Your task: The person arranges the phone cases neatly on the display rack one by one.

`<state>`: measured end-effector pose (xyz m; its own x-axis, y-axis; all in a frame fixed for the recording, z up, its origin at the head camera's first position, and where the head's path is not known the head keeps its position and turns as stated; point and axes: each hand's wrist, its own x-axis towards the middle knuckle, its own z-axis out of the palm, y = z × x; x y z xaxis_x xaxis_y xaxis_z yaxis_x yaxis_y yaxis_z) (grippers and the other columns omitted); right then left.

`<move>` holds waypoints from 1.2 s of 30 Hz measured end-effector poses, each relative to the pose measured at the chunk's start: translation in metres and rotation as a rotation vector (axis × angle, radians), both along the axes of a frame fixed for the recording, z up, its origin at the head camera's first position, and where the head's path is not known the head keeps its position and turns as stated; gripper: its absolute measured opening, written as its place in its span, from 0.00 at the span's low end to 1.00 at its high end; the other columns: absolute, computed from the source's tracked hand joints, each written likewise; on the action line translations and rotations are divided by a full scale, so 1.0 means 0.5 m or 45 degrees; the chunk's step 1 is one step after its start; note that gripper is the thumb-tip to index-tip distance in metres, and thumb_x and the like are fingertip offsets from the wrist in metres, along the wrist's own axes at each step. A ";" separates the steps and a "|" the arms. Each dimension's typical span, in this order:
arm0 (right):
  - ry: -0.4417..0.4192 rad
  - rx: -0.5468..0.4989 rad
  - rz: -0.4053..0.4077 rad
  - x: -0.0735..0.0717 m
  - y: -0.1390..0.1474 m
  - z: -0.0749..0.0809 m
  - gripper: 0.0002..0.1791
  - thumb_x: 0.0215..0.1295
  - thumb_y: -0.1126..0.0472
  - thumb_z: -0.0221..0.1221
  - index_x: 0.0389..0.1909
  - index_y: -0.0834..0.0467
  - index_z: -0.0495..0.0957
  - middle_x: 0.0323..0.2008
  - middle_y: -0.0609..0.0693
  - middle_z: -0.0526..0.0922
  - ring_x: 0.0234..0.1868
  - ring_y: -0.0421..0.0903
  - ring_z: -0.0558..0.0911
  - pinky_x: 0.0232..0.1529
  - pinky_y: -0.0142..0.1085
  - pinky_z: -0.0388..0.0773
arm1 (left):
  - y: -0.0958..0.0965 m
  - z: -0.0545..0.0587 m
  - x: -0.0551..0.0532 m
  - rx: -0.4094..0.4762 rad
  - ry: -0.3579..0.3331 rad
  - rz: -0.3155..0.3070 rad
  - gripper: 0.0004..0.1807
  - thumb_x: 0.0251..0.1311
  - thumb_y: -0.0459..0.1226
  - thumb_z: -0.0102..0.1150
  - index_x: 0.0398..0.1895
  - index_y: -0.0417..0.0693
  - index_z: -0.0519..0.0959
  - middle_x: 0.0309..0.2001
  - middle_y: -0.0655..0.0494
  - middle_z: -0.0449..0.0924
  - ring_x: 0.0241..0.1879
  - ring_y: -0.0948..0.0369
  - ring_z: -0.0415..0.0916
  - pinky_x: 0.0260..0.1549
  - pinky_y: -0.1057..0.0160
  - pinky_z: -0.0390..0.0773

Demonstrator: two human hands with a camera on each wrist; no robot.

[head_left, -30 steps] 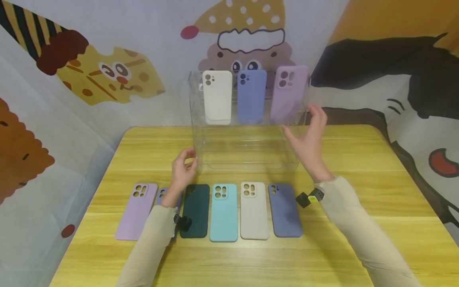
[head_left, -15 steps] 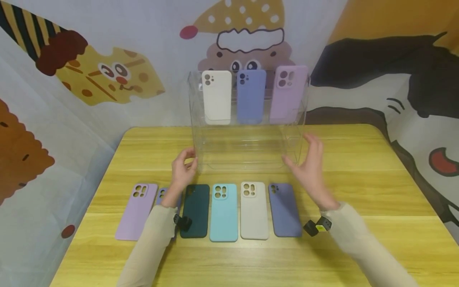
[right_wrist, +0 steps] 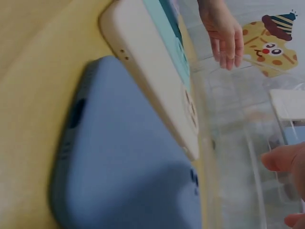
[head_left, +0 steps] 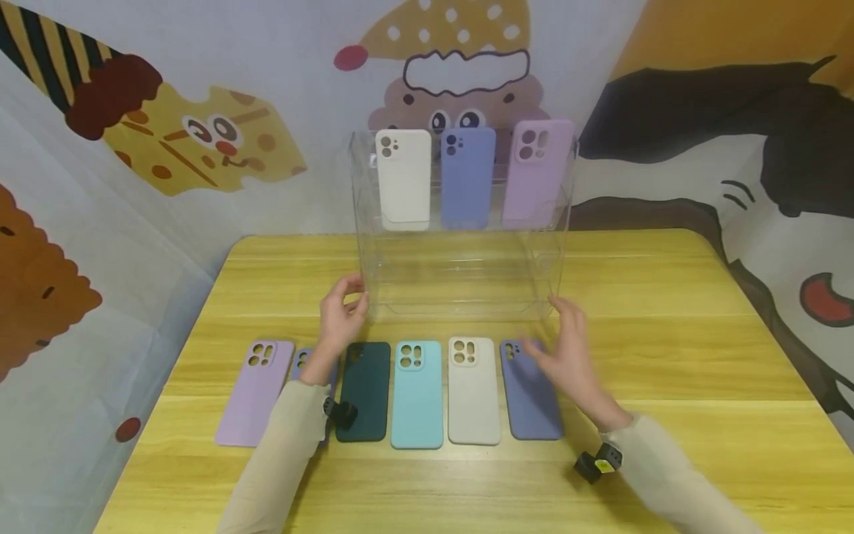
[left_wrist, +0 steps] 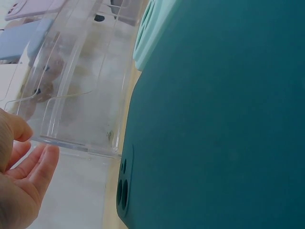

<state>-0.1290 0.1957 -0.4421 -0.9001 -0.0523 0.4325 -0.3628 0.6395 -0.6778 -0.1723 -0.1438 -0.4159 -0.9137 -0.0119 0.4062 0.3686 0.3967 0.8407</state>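
Note:
At the near left side of a clear plastic display stand (head_left: pixel 460 285), my left hand (head_left: pixel 343 315) has its curled fingers and thumb at the side edge. In the left wrist view the thumb and fingertips (left_wrist: pixel 45 155) meet that edge. My right hand (head_left: pixel 567 356), relaxed and holding nothing, hovers over the top of a blue-grey phone case (head_left: pixel 534 404). Its thumb (right_wrist: pixel 279 158) shows at the right of the right wrist view. A white phone case (head_left: pixel 405 178), a blue one (head_left: pixel 467 178) and a lilac one (head_left: pixel 539 174) stand in the stand's upper tier.
Left of the blue-grey case lie a cream case (head_left: pixel 474 404), a turquoise case (head_left: pixel 417 408), a dark green case (head_left: pixel 365 397) and a lilac case (head_left: pixel 250 404). Another blue case (head_left: pixel 303 361) is partly under my left wrist. A cartoon-printed cloth (head_left: pixel 320 96) hangs behind the table.
My right hand has come down from beside the lilac case on the stand to the blue-grey case on the table. My left hand has stayed at the stand's side.

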 end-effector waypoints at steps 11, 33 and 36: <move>-0.261 0.093 0.022 0.020 0.008 -0.023 0.47 0.44 0.66 0.72 0.61 0.76 0.56 0.57 0.75 0.59 0.56 0.69 0.63 0.57 0.63 0.65 | 0.001 0.001 0.000 0.005 -0.011 0.011 0.15 0.56 0.18 0.52 0.48 0.20 0.70 0.43 0.27 0.74 0.46 0.37 0.74 0.42 0.44 0.80; -0.443 0.274 0.006 0.030 -0.020 -0.051 0.51 0.43 0.55 0.74 0.63 0.72 0.57 0.57 0.74 0.62 0.52 0.67 0.69 0.51 0.59 0.74 | 0.003 0.000 0.000 0.017 -0.011 0.013 0.15 0.56 0.17 0.52 0.47 0.19 0.70 0.43 0.26 0.74 0.46 0.36 0.74 0.42 0.43 0.80; -0.466 0.311 0.003 0.030 -0.024 -0.049 0.52 0.42 0.54 0.74 0.63 0.71 0.57 0.56 0.73 0.63 0.52 0.67 0.69 0.50 0.58 0.75 | 0.003 -0.001 0.000 0.012 0.002 0.010 0.15 0.55 0.17 0.52 0.47 0.19 0.70 0.43 0.25 0.74 0.45 0.36 0.74 0.41 0.43 0.80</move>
